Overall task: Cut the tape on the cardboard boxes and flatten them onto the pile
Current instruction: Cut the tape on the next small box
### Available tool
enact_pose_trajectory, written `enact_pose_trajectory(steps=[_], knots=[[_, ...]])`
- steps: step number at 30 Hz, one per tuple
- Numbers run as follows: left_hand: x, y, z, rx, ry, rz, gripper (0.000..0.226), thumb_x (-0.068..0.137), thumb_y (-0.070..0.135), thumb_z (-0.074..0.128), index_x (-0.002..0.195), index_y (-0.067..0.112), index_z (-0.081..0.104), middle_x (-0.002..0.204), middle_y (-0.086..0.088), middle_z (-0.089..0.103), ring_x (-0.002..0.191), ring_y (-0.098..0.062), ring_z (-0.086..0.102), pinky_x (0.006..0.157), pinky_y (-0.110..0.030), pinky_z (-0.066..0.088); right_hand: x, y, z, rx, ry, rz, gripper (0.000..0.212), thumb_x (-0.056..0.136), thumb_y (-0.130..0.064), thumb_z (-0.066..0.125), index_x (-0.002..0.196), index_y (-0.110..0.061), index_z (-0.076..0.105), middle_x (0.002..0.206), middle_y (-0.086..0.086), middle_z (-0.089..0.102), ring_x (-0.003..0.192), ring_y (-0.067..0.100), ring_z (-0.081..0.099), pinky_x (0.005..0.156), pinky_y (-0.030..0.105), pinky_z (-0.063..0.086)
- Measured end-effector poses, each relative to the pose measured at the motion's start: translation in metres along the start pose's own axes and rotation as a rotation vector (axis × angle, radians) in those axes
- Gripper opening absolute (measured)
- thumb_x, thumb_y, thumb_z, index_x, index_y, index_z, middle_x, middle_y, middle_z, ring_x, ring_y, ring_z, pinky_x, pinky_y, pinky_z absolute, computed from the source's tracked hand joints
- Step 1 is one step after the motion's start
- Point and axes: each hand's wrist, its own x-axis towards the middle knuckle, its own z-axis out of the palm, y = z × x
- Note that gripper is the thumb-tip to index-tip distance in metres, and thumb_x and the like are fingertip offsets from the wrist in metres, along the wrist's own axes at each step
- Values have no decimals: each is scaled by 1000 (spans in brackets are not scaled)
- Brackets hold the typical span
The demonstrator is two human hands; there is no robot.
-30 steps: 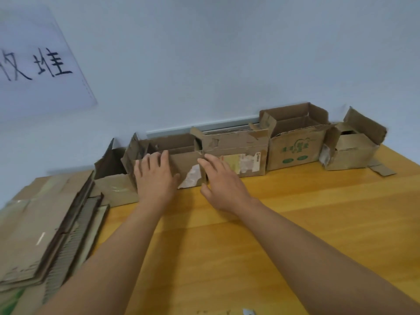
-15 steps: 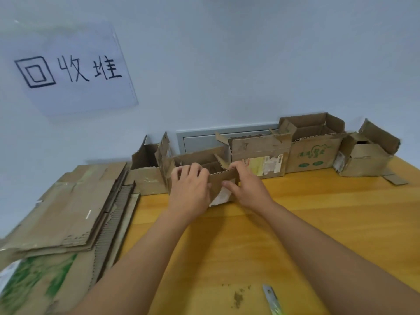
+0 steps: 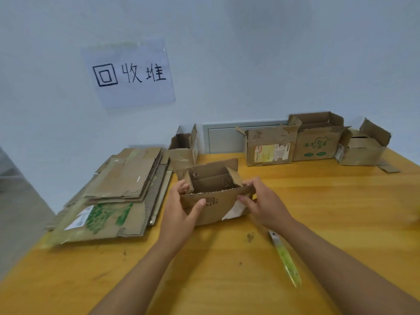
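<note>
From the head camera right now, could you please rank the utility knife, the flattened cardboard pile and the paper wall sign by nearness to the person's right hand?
1. The utility knife, on the table just below and right of the right hand.
2. The flattened cardboard pile, across the table on the left.
3. The paper wall sign, high on the wall, upper left.

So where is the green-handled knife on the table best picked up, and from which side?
By the green handle of the knife, from above. It lies flat on the table with the blade end pointing away from the person, and the handle is the nearer, longer part. The right hand is closest, but it now holds the box.
</note>
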Motion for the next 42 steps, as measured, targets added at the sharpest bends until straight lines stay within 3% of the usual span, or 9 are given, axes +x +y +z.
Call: enact_pose_trajectory(steps=[6, 11, 16, 19, 24, 27, 30, 34, 42], knots=[[-25, -29, -36, -87, -11, -84, 64, 86, 57, 56, 142, 35, 32, 127, 16, 52, 117, -4, 51, 91, -27, 51, -16, -24, 26, 39, -23, -23, 44, 97, -40, 59, 128, -43, 28, 113, 8, 65, 81, 22, 63, 72, 42, 54], [-29, -41, -41, -136, -37, -153, 54, 89, 57, 44, 139, 40, 31, 133, 10, 48, 120, -7, 47, 88, -16, 42, -15, -22, 37, 109, -37, 110, 63, 99, -43, 53, 150, -36, 17, 145, 9, 50, 129, 21, 49, 93, 30, 41], [-13, -42, -40, -108, 20, -141, 59, 94, 52, 50, 145, 38, 24, 132, 3, 48, 117, -9, 51, 93, -35, 50, -1, -28, 39, 107, 17, 164, 62, 100, -34, 54, 151, -32, 19, 125, -2, 54, 82, 9, 59, 68, 35, 52], [6, -41, -42, 6, -18, -128, 89, 91, 33, 64, 150, 46, -1, 148, 10, 22, 105, 7, 49, 74, -21, 45, 21, -33, 30, 11, -92, 216, 85, 94, -26, 58, 156, -35, 2, 152, 2, 28, 96, 21, 58, 67, 34, 50], [34, -37, -45, 134, -184, -175, 103, 80, 24, 70, 153, 44, -1, 157, 21, 11, 123, -31, 49, 96, -48, 51, 47, -39, 16, 26, -330, 175, 101, 92, -21, 62, 156, -35, -14, 166, -10, 0, 127, 17, 45, 93, 31, 45], [36, -42, -42, 103, -190, -202, 46, 84, 23, 68, 122, 35, 46, 134, 10, 28, 114, -14, 45, 93, -33, 50, 50, -34, 15, 21, -384, 154, 85, 96, -24, 60, 158, -32, 3, 155, -6, 28, 87, 4, 50, 82, 26, 45], [25, -46, -38, 109, -193, -225, 16, 93, 31, 58, 100, 40, 47, 121, 11, 32, 98, 1, 45, 70, -15, 40, 35, -22, 16, -21, -445, 102, 58, 100, -41, 53, 152, -31, 29, 154, -12, 25, 130, 9, 41, 104, 25, 36], [23, -30, -35, 142, -103, -253, 9, 96, 35, 54, 102, 41, 50, 126, 13, 38, 89, 7, 44, 61, -11, 32, 19, -19, 25, -57, -472, 109, 96, 82, -65, 65, 157, -31, 16, 156, -26, 5, 135, 0, 18, 114, 30, 28], [45, 15, -79, -371, 5, -110, 53, 88, 50, 57, 138, 33, 49, 128, 16, 56, 109, 9, 54, 92, -27, 47, 15, -34, 15, 732, -207, 409, 59, 70, -70, 66, 92, -17, 77, 86, 2, 74, 76, 17, 68, 65, 23, 53]])
